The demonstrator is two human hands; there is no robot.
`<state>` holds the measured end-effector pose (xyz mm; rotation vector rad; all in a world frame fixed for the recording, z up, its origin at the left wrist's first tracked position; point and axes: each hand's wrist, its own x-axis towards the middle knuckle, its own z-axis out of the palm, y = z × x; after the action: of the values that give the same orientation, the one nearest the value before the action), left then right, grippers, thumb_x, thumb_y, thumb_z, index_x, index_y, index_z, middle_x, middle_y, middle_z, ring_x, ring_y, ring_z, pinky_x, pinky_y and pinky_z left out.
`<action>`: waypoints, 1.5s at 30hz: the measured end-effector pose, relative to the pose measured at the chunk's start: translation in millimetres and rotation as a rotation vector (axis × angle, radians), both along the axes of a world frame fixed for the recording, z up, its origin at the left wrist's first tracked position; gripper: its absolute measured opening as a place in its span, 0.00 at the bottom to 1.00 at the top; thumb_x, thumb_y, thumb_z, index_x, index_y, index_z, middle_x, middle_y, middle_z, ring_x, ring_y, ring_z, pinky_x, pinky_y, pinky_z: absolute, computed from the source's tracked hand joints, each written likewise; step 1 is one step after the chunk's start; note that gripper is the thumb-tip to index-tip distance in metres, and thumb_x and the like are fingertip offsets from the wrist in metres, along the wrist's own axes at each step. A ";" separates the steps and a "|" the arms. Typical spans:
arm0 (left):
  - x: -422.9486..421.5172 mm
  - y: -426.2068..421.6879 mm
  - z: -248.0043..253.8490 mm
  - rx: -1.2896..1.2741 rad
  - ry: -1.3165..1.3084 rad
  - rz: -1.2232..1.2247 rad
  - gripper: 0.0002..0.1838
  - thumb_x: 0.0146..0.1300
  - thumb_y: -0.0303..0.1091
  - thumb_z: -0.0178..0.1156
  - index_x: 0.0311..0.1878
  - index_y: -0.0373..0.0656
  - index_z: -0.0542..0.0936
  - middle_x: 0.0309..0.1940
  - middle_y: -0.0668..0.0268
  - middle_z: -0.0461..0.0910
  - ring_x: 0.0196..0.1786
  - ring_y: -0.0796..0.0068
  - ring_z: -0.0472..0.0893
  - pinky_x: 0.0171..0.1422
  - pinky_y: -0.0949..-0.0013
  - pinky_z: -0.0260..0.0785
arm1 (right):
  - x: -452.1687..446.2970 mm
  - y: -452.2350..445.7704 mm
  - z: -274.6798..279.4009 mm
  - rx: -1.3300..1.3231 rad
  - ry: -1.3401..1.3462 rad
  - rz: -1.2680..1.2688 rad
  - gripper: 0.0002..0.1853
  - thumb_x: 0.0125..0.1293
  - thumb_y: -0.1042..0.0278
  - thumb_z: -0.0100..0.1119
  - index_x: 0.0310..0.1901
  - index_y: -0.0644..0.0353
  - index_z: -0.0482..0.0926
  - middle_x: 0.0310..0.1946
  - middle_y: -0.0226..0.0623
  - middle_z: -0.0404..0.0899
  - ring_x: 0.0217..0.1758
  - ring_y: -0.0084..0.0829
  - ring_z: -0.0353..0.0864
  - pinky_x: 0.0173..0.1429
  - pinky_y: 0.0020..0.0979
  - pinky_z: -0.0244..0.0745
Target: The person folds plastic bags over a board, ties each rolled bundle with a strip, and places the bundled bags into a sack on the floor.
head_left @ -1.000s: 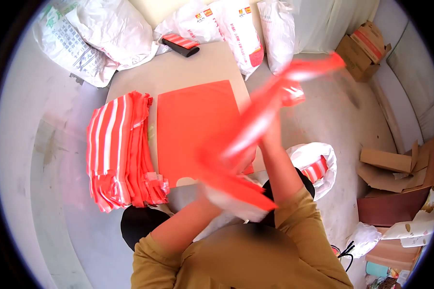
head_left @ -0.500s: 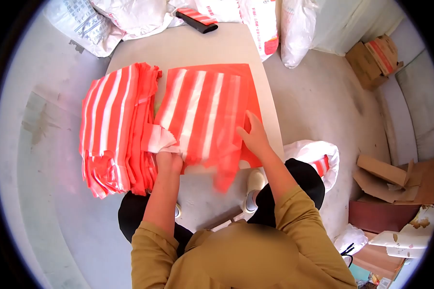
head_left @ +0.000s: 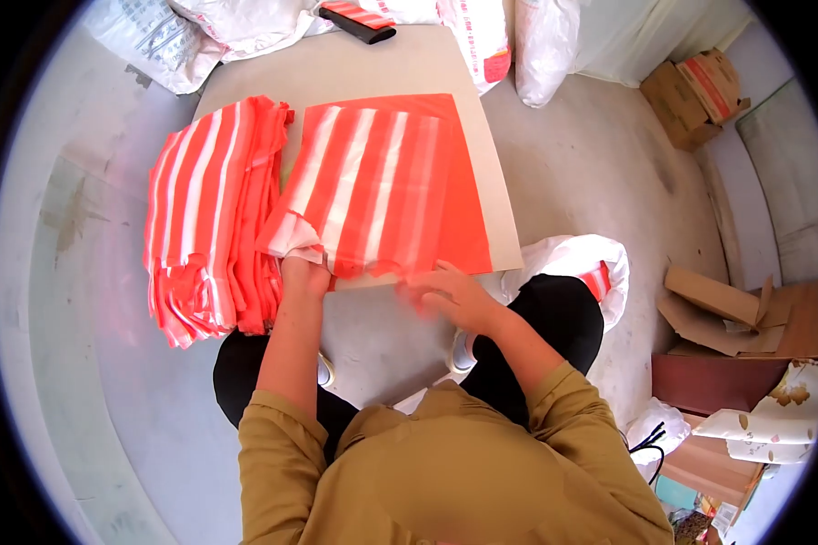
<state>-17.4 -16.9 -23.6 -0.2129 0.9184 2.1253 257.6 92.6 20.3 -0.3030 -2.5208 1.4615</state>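
A red-and-white striped bag [head_left: 364,182] lies flat over a plain red sheet [head_left: 468,200] on the board-topped table [head_left: 364,68]. My left hand [head_left: 306,272] is at the bag's lower left corner, its fingers hidden under the pale folded edge. At the lower right corner, my right hand [head_left: 450,295] touches the bag's blurred red edge, with some fingers apart; whether it grips the edge is unclear. To the left stands a thick pile of folded striped bags [head_left: 200,209], its lower ends ruffled.
White sacks [head_left: 473,36] line the table's far side, near a black-and-striped roll [head_left: 359,23]. An open white sack [head_left: 600,263] with striped material stands by my right knee. Cardboard boxes [head_left: 695,95] sit at the right.
The striped bag was swung through the air and laid over the red sheet. Since then my right hand has moved from the bag's right side down to its lower edge.
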 end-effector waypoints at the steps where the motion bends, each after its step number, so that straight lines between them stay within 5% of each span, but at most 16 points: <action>1: -2.0 1.0 -4.1 -0.021 -0.005 0.016 0.20 0.75 0.28 0.48 0.68 0.38 0.67 0.68 0.57 0.71 0.68 0.57 0.73 0.72 0.54 0.70 | 7.1 -6.2 -6.5 -0.212 0.039 -0.136 0.16 0.73 0.61 0.53 0.53 0.63 0.80 0.44 0.37 0.84 0.50 0.35 0.80 0.74 0.42 0.60; 3: -10.3 2.3 -19.9 -0.011 0.006 0.023 0.20 0.75 0.27 0.48 0.68 0.38 0.68 0.67 0.56 0.72 0.67 0.56 0.73 0.71 0.54 0.71 | 18.7 -14.4 -33.2 -0.634 0.123 -0.410 0.12 0.74 0.65 0.52 0.51 0.62 0.80 0.41 0.31 0.83 0.49 0.29 0.79 0.70 0.36 0.64; 6: 2.8 4.3 8.1 -0.046 -0.016 0.022 0.19 0.74 0.26 0.48 0.67 0.37 0.68 0.67 0.56 0.72 0.66 0.56 0.74 0.70 0.54 0.71 | 18.1 -21.5 -66.3 -0.843 0.067 -0.853 0.08 0.75 0.65 0.54 0.45 0.60 0.79 0.41 0.29 0.82 0.48 0.23 0.78 0.62 0.30 0.70; 11: 4.4 5.3 11.8 -0.039 -0.018 0.019 0.20 0.77 0.34 0.50 0.68 0.39 0.69 0.65 0.58 0.75 0.65 0.59 0.77 0.69 0.54 0.74 | -1.8 -42.8 -77.8 -0.910 0.221 -0.977 0.07 0.75 0.68 0.55 0.48 0.59 0.76 0.46 0.30 0.80 0.51 0.21 0.76 0.61 0.27 0.70; 17: -4.9 13.0 4.0 0.029 -0.023 -0.009 0.19 0.75 0.30 0.52 0.67 0.40 0.70 0.64 0.58 0.76 0.64 0.58 0.77 0.68 0.54 0.75 | -8.0 -62.3 -76.6 -0.903 0.291 -0.981 0.10 0.75 0.70 0.54 0.54 0.61 0.73 0.52 0.30 0.76 0.58 0.23 0.74 0.66 0.27 0.67; 21: 10.3 26.6 50.4 0.055 0.029 -0.056 0.20 0.74 0.25 0.50 0.67 0.39 0.69 0.64 0.57 0.75 0.63 0.58 0.78 0.67 0.53 0.76 | -9.3 -49.9 -66.3 -0.777 0.292 -0.896 0.18 0.75 0.67 0.53 0.62 0.64 0.70 0.59 0.36 0.74 0.60 0.25 0.73 0.68 0.30 0.66; 26: 23.0 47.3 84.0 0.055 0.082 -0.034 0.18 0.76 0.27 0.51 0.66 0.39 0.69 0.62 0.57 0.76 0.63 0.59 0.78 0.66 0.54 0.77 | -25.9 -5.4 -19.3 -0.946 0.252 -0.843 0.35 0.76 0.61 0.53 0.77 0.64 0.50 0.75 0.46 0.58 0.72 0.35 0.67 0.74 0.36 0.63; 30: 28.7 63.6 100.1 0.075 0.079 -0.016 0.17 0.76 0.28 0.51 0.66 0.39 0.69 0.62 0.57 0.75 0.63 0.60 0.78 0.65 0.55 0.78 | -42.7 26.3 -33.8 -1.109 0.374 -0.883 0.39 0.77 0.59 0.53 0.79 0.62 0.44 0.76 0.48 0.55 0.77 0.40 0.61 0.77 0.41 0.61; 36: 30.6 75.6 111.5 0.107 0.064 -0.006 0.16 0.77 0.29 0.51 0.65 0.39 0.69 0.62 0.57 0.75 0.63 0.59 0.77 0.66 0.54 0.78 | -56.7 31.0 -49.4 -1.331 0.620 -0.908 0.36 0.77 0.57 0.54 0.78 0.60 0.51 0.72 0.43 0.63 0.74 0.38 0.66 0.74 0.44 0.65; 42: 20.2 63.5 78.0 0.155 0.044 -0.022 0.16 0.77 0.31 0.51 0.64 0.38 0.70 0.63 0.58 0.75 0.64 0.59 0.77 0.68 0.54 0.76 | -26.3 6.6 -33.1 -1.436 0.468 -0.681 0.27 0.77 0.54 0.53 0.71 0.60 0.67 0.64 0.38 0.76 0.68 0.35 0.74 0.71 0.44 0.68; 45: 23.2 51.9 65.7 0.113 0.066 -0.012 0.16 0.77 0.31 0.51 0.65 0.38 0.70 0.64 0.59 0.75 0.64 0.60 0.77 0.69 0.54 0.75 | -14.2 1.7 -42.7 -1.431 0.396 -0.613 0.28 0.77 0.54 0.53 0.70 0.62 0.67 0.66 0.39 0.74 0.68 0.35 0.73 0.71 0.42 0.68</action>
<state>5.8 35.0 42.1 -0.0797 0.8323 2.1764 243.4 94.3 -22.4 -0.7612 -0.6101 2.3465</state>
